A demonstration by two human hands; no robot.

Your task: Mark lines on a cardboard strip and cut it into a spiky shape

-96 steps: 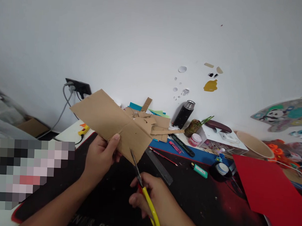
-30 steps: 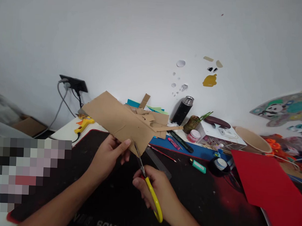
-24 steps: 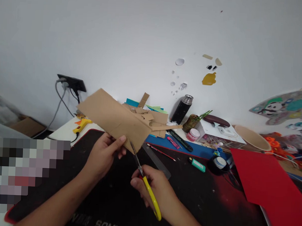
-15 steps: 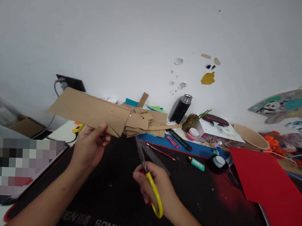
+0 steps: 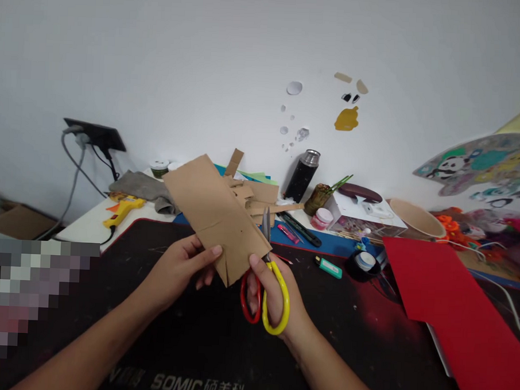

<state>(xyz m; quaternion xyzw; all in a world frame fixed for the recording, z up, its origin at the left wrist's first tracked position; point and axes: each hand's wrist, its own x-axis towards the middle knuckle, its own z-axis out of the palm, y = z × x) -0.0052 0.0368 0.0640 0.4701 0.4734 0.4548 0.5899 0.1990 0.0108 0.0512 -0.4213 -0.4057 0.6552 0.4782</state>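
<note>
My left hand (image 5: pixel 180 268) pinches the near end of a brown cardboard strip (image 5: pixel 211 210), thumb on top, and holds it tilted above the black desk mat (image 5: pixel 184 352). A short slit shows in the strip's near edge. My right hand (image 5: pixel 273 290) is closed through the handles of scissors with one red and one yellow loop (image 5: pixel 265 287). The blades point up and away along the strip's right edge. The right thumb touches the cardboard's near right corner.
Cardboard scraps (image 5: pixel 255 195) and coloured paper lie behind the strip. A black flask (image 5: pixel 301 175), a pink-lidded jar (image 5: pixel 321 218), pens, a green lighter (image 5: pixel 329 267) and a tape roll (image 5: pixel 362 263) stand to the right. A red sheet (image 5: pixel 445 295) covers the right side; a yellow glue gun (image 5: pixel 122 208) lies at the left.
My left hand swung the cardboard out to the left and then back in front of me. The scissors left the strip's near edge and now stand upright along its right side.
</note>
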